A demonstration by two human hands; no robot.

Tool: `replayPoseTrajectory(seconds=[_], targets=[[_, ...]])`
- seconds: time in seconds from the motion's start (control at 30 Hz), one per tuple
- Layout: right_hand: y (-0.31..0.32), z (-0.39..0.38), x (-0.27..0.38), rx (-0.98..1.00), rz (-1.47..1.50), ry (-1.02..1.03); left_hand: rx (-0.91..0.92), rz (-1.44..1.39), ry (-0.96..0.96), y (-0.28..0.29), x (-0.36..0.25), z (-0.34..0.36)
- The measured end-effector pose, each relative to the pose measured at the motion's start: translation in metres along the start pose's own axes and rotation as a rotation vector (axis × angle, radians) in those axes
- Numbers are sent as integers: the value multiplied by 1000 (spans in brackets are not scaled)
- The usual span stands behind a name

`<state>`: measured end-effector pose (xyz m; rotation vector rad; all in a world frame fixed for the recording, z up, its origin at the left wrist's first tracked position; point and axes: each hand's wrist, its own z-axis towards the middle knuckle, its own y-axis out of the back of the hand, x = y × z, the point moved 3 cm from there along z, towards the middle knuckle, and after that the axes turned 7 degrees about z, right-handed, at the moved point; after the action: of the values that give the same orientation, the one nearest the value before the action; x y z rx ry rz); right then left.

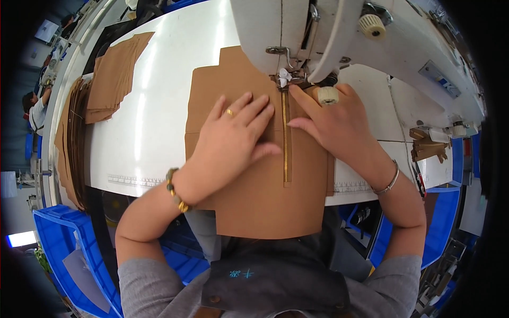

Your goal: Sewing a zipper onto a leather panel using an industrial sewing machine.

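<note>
A brown flat panel (pixel 270 212) lies on the white table under a sewing machine's head, its near end hanging past the table edge. A brass-toothed zipper (pixel 286 138) runs lengthwise in a narrow slot of the panel, up to the presser foot (pixel 284 82). My left hand (pixel 238 132) rests flat on the panel left of the zipper, fingers stretched and thumb pointing toward it. My right hand (pixel 334 119) lies on the panel's right side. Its index finger reaches beside the presser foot and its thumb touches near the zipper; the other fingers are partly hidden behind a machine knob.
The sewing machine (pixel 403 47) overhangs the far right. Brown cut pieces (pixel 119 74) lie stacked at the left, beside another upright-looking stack (pixel 74 143). Small brown strips (pixel 429 148) and snips (pixel 419 180) are at the right. Blue bins (pixel 63 222) flank the table. Another person (pixel 38 112) sits far left.
</note>
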<state>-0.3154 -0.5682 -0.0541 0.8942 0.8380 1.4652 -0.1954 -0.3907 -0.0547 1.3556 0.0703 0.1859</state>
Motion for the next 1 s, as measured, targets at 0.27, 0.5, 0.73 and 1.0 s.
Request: replayPoseTrajectory(seconds=[0.27,0.5,0.73,1.0], targets=[[55,-67,18,-16,433,-172,111,-71,-182,22,-84,-78],[44,-88,55,-168,537,-119,192,-1071,337,29,-21,-73],[17,-66,86,-82,429,150,88,-1229,431,24,-22,-79],[17,-78,91,-36,355,290,77,-1193,311,19,-23,-77]])
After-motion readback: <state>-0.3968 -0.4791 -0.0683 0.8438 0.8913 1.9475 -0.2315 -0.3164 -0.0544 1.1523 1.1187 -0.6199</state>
